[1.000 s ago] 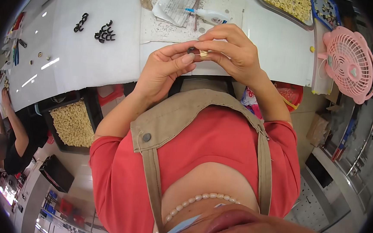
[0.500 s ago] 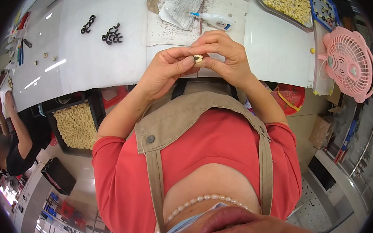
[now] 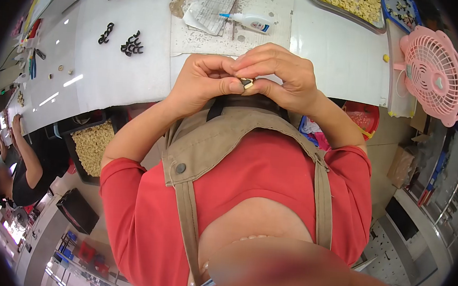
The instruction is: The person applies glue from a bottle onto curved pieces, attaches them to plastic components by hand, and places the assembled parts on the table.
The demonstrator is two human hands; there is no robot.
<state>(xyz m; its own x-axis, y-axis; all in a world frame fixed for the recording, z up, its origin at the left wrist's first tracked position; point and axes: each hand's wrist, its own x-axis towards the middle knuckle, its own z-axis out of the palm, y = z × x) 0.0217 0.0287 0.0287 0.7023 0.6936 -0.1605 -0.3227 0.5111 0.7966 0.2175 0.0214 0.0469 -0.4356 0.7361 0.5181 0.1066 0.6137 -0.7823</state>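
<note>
Close to my apron, both hands meet at the front edge of the white table. Between their fingertips is a small cream-and-black piece point(image 3: 247, 83), mostly covered by the fingers. My left hand point(image 3: 204, 83) pinches it from the left with thumb and forefinger. From the other side my right hand point(image 3: 284, 75) presses on it, its upper fingers arched over the top. Beyond the hands lies a white squeeze bottle point(image 3: 250, 22) with a blue tip, on its side by a printed paper sheet point(image 3: 212, 6). Small black curved pieces point(image 3: 132, 45) lie in clusters to the left.
A tray of yellowish pieces point(image 3: 350, 5) and a blue tray point(image 3: 401, 12) stand at the back right. A pink fan point(image 3: 436, 75) stands at the right. Below the table on the left is a black crate point(image 3: 81, 172) of pale pieces. Another person point(image 3: 30, 169) works at far left.
My hands and the piece sit slightly lower in view, and the piece is turned so more of its black part shows. The whole view has shifted a little.
</note>
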